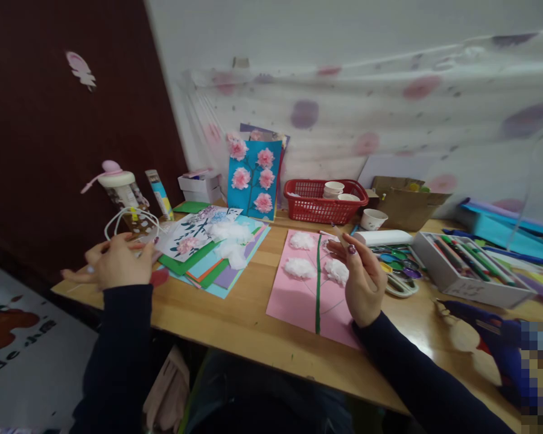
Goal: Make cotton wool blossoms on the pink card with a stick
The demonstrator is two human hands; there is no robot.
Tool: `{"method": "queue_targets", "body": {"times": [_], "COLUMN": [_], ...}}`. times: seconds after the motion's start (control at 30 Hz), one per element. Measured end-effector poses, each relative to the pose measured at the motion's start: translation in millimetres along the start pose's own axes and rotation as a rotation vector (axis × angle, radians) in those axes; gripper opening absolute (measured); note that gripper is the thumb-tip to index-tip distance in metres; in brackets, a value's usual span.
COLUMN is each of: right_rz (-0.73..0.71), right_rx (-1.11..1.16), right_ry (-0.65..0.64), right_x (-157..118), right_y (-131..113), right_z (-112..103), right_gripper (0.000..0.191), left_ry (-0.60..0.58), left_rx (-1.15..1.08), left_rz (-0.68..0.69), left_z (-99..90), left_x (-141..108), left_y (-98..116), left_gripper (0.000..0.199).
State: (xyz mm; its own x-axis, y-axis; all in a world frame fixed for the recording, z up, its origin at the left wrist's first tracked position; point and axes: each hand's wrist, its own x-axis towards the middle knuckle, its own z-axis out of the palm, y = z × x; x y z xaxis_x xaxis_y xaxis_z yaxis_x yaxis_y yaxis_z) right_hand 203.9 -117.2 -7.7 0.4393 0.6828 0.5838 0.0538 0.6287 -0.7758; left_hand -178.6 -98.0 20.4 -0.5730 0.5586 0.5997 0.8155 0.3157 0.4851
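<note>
Pink paper (289, 301) lies on the wooden table, with a green painted stem (318, 283) and white cotton tufts (299, 268) on both sides of it. My right hand (366, 280) is raised over the paper's right edge, its thumb and fingers pinched together around something thin that I cannot make out. At the table's left end, my left hand (120, 262) hovers by a white cord (133, 212); its fingers are curled and blurred, and what they hold is unclear. Loose cotton (233, 241) rests on a stack of coloured papers (226, 280) between my hands.
Behind stand a blue flower picture (252, 163), a red basket (323, 211) with paper cups, and a cardboard box (405, 208). To the right are a paint palette (400, 265), a box of markers (475, 271) and a blue glue gun (489, 325). A bottle (122, 193) stands at left.
</note>
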Motion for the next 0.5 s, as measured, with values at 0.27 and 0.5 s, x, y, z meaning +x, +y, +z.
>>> {"method": "queue_targets", "body": {"times": [0.27,0.5], "right_rz": [-0.052,-0.049], "right_rx": [-0.061,-0.092], "right_ry": [-0.058,-0.107], "right_x": [-1,-2], "right_y": [-3,-5], "right_z": [0,-1], "right_gripper": [0.026,0.026], "left_ry": [-0.3,-0.634], "left_rx": [-0.233,-0.094], "left_rz": [0.432,0.584], "left_z": [31.5,54.7], "left_x": [6,-21], "left_y": [66,84], "left_gripper": [0.046,0.016]}}
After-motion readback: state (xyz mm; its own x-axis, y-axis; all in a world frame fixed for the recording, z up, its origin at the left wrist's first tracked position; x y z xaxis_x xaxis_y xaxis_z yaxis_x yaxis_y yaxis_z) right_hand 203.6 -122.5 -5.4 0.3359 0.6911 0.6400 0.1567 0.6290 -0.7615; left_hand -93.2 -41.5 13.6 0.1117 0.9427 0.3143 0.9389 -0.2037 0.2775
